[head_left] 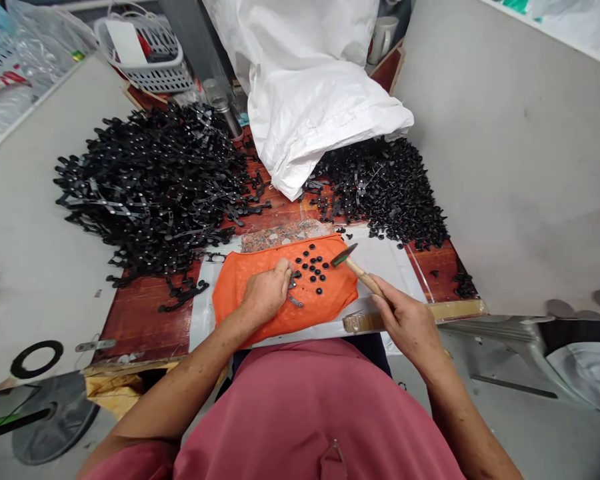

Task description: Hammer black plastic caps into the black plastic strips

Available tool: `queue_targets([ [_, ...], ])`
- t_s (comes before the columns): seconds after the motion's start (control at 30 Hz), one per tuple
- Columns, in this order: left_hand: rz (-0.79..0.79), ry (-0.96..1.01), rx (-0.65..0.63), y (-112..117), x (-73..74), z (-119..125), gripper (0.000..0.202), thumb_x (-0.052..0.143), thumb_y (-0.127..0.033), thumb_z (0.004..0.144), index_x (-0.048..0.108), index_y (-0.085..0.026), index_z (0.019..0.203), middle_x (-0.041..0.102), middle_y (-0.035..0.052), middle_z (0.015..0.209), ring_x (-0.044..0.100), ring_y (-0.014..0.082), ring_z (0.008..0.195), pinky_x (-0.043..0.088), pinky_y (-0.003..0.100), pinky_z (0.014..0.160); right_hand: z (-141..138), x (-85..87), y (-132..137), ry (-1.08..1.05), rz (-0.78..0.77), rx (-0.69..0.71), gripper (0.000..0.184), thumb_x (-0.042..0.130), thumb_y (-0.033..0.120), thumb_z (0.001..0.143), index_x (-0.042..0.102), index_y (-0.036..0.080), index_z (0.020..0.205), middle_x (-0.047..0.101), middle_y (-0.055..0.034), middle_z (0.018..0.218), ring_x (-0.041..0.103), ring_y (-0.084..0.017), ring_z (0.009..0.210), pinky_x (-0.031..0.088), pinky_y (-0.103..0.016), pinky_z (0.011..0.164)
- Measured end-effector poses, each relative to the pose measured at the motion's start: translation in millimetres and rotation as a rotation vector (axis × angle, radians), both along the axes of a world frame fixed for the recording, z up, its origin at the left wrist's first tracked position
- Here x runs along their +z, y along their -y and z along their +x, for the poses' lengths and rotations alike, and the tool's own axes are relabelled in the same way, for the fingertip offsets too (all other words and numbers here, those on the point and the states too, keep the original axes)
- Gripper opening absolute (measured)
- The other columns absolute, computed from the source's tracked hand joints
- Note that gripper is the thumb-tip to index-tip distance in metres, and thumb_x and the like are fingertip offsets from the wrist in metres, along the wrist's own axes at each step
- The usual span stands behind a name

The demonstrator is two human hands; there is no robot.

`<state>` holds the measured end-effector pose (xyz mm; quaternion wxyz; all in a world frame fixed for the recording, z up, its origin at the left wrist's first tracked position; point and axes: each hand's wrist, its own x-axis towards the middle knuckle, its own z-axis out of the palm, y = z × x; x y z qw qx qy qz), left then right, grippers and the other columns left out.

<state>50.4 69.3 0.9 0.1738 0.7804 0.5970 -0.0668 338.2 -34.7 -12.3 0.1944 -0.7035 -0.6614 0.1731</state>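
My right hand (405, 317) is closed around the wooden handle of a hammer (365, 275), its dark head raised just above the right side of an orange cloth (253, 267). On that cloth my left hand (267, 293) has its fingers pinched together beside some small dark parts; what the fingertips hold, if anything, is hidden. Several round black caps (313, 269) lie scattered on the cloth between the two hands. A small grey strip-like part (296, 303) lies below the caps, close to my left fingers.
A tall heap of black strap-like parts (155, 180) covers the table's left side. At the right lies a heap of small black pegged pieces (395, 193), partly under a white sack (325, 100). Grey panels (520, 153) flank the red table (150, 313). A basket (165, 77) stands behind.
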Motion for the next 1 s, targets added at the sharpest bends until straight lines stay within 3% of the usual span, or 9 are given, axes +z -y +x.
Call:
queue_targets([
  [0.1, -0.003, -0.025, 0.003, -0.1, -1.0, -0.1, 0.03, 0.026, -0.031, 0.108, 0.052, -0.02, 0.118, 0.076, 0.0082, 0.087, 0.073, 0.0248, 0.08, 0.042, 0.03, 0.066, -16.4, 14.4, -5.5, -0.019, 0.002, 0.154, 0.047, 0.045, 0.036, 0.106, 0.054, 0.031, 0.152, 0.075, -0.0052, 0.13, 0.075, -0.022, 0.105, 0.058, -0.033, 0.091],
  [0.23, 0.011, 0.009, 0.017, 0.0, -6.6, -2.5, 0.029, 0.026, -0.032, 0.108, 0.05, -0.021, 0.119, 0.075, 0.0076, 0.087, 0.074, 0.0248, 0.08, 0.042, 0.03, 0.066, -37.1, 20.6, -13.1, 0.021, 0.077, 0.227, 0.049, 0.04, 0.034, 0.109, 0.048, 0.032, 0.157, 0.077, -0.0056, 0.119, 0.075, -0.019, 0.094, 0.057, -0.03, 0.085],
  [0.4, -0.002, 0.02, 0.034, 0.2, -9.1, -2.9, 0.028, 0.027, -0.032, 0.107, 0.05, -0.021, 0.118, 0.075, 0.0071, 0.085, 0.073, 0.0243, 0.079, 0.042, 0.029, 0.067, -51.8, 17.0, -18.0, 0.232, 0.024, 0.263, 0.049, 0.042, 0.032, 0.107, 0.05, 0.033, 0.155, 0.078, -0.0038, 0.095, 0.072, -0.019, 0.074, 0.054, -0.027, 0.066],
  [0.53, -0.021, 0.02, 0.04, -0.2, -7.1, -2.6, 0.027, 0.028, -0.031, 0.107, 0.05, -0.021, 0.119, 0.076, 0.0071, 0.088, 0.073, 0.0238, 0.08, 0.042, 0.029, 0.067, -53.4, 17.5, -17.4, 0.249, 0.085, 0.217, 0.05, 0.04, 0.032, 0.108, 0.048, 0.031, 0.157, 0.077, -0.0048, 0.098, 0.071, -0.017, 0.073, 0.051, -0.025, 0.065],
  [0.67, -0.027, 0.003, 0.041, -0.1, -4.8, -2.5, 0.029, 0.026, -0.032, 0.108, 0.051, -0.021, 0.119, 0.076, 0.0079, 0.087, 0.074, 0.0247, 0.081, 0.04, 0.03, 0.066, -51.3, 19.1, -16.3, 0.345, 0.048, 0.252, 0.048, 0.042, 0.03, 0.107, 0.052, 0.03, 0.154, 0.075, -0.0023, 0.086, 0.067, -0.017, 0.063, 0.045, -0.027, 0.055],
  [0.8, -0.044, -0.02, 0.065, 0.4, -4.9, 1.2, 0.033, 0.024, -0.035, 0.108, 0.052, -0.02, 0.119, 0.075, 0.0089, 0.084, 0.073, 0.0258, 0.079, 0.041, 0.03, 0.066, -52.3, 21.6, -16.0, 0.333, 0.083, 0.248, 0.05, 0.038, 0.032, 0.108, 0.047, 0.031, 0.157, 0.075, -0.0043, 0.088, 0.068, -0.015, 0.068, 0.045, -0.024, 0.059],
  [0.9, -0.057, 0.016, 0.08, 1.2, -5.5, 1.8, 0.032, 0.026, -0.033, 0.108, 0.052, -0.02, 0.121, 0.074, 0.0077, 0.085, 0.072, 0.0249, 0.078, 0.042, 0.03, 0.067, -56.1, 20.5, -16.8, 0.381, 0.011, 0.287, 0.05, 0.038, 0.031, 0.108, 0.048, 0.032, 0.156, 0.075, -0.0041, 0.087, 0.068, -0.016, 0.065, 0.041, -0.024, 0.053],
  [1.0, -0.055, 0.122, 0.034, 1.9, 1.0, -9.4, 0.036, 0.031, -0.032, 0.107, 0.049, -0.019, 0.134, 0.073, 0.0072, 0.089, 0.07, 0.0251, 0.083, 0.045, 0.032, 0.072, -57.1, 18.4, -19.0, 0.421, -0.045, 0.314, 0.052, 0.04, 0.028, 0.106, 0.044, 0.034, 0.158, 0.077, -0.004, 0.091, 0.069, -0.017, 0.066, 0.041, -0.024, 0.052],
])
